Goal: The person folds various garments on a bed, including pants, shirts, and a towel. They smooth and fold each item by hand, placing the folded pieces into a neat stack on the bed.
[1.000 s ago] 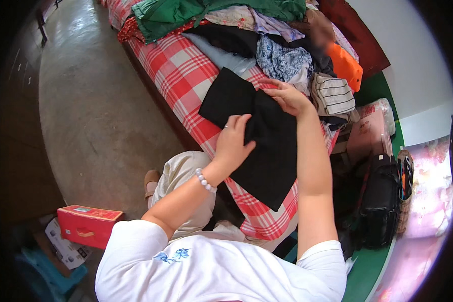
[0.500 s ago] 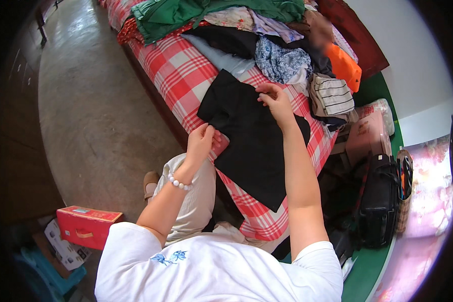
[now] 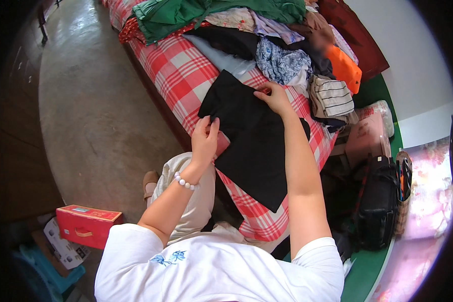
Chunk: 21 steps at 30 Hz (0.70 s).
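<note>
A black garment [image 3: 254, 151] lies spread over the red-and-white checked bedding [image 3: 163, 65] in front of me; its exact kind does not show. At its left edge, the thumb and fingers of my left hand [image 3: 205, 143] take the cloth, with a beaded bracelet on that wrist. A small patch of pinkish-red [image 3: 222, 144] shows beside this hand at the garment's edge. My right hand [image 3: 275, 99] pinches the garment's upper right edge between thumb and fingers, the others curled. The cloth between the two hands lies mostly flat.
Beyond the garment lie heaped clothes: a green piece [image 3: 171, 20], a blue patterned piece [image 3: 283, 60], an orange piece [image 3: 346, 68] and a folded striped piece [image 3: 332, 95]. A black case [image 3: 376, 201] stands at right. On the floor at left is a red box [image 3: 88, 226].
My left hand has moved slightly up along the garment's left edge, its thumb and fingers now wider apart. My right hand has shifted a little left and up. The garment has barely moved.
</note>
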### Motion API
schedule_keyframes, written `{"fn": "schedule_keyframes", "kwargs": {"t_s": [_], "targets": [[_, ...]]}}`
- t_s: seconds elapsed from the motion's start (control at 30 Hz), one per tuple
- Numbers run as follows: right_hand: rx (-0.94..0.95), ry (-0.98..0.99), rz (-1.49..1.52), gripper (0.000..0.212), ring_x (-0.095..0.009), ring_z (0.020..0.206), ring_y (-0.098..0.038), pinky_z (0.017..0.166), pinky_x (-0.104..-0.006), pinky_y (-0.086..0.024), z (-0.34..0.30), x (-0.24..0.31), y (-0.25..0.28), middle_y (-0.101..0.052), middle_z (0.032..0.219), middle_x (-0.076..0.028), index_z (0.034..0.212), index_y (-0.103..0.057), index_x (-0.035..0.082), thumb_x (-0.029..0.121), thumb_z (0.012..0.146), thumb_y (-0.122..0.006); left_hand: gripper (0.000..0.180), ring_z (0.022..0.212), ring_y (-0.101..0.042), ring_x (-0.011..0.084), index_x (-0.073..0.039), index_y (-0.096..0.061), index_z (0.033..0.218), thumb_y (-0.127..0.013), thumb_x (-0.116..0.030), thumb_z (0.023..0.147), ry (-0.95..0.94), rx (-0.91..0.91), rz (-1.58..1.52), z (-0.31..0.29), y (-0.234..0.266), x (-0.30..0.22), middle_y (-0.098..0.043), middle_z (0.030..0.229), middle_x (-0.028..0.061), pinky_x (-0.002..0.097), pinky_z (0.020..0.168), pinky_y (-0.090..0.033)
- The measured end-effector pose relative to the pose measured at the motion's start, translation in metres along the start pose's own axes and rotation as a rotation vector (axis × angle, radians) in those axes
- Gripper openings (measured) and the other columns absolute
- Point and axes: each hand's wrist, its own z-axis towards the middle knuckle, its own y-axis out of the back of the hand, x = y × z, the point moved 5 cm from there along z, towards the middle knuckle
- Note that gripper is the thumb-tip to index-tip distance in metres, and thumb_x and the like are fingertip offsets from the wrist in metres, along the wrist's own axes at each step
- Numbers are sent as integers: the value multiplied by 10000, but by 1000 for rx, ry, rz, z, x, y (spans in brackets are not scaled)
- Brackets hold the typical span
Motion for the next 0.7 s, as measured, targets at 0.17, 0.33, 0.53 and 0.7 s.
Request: {"fn": "schedule_keyframes", "kwargs": {"t_s": [0.17,0.33,0.53,0.7], "targets": [[-2,201,65,172,-196,813,-634,754,-314,-486,-10,-12,0,-656,826,-92,912,-649,26,182,845,-676,621,641,-616,129,91,-257,1357,-619,-139,907,107,118,-8,-13,-15,-3,-640,710,94,236,608,-468],[-327,219,146,138,-302,756,-620,692,-367,-468,-29,22,26,-617,803,-150,991,-521,51,177,942,-548,807,583,-569,109,-9,-63,1474,-623,-123,905,-1,26,-131,-14,-14,-26,-621,674,59,230,590,-458],[-406,300,-14,143,-363,668,-595,580,-406,-420,-51,41,56,-581,719,-154,999,-479,79,200,956,-542,782,650,-498,75,-133,-167,1496,-657,-98,888,-67,250,130,-39,-48,-57,-556,723,14,220,614,-404],[-249,118,175,132,-103,678,-537,630,-290,-412,-84,48,99,-559,683,-45,989,-567,47,149,914,-606,500,808,-580,200,-95,-554,1285,-703,-35,811,-442,206,307,-42,-59,-64,-618,864,67,319,749,-460]]}}
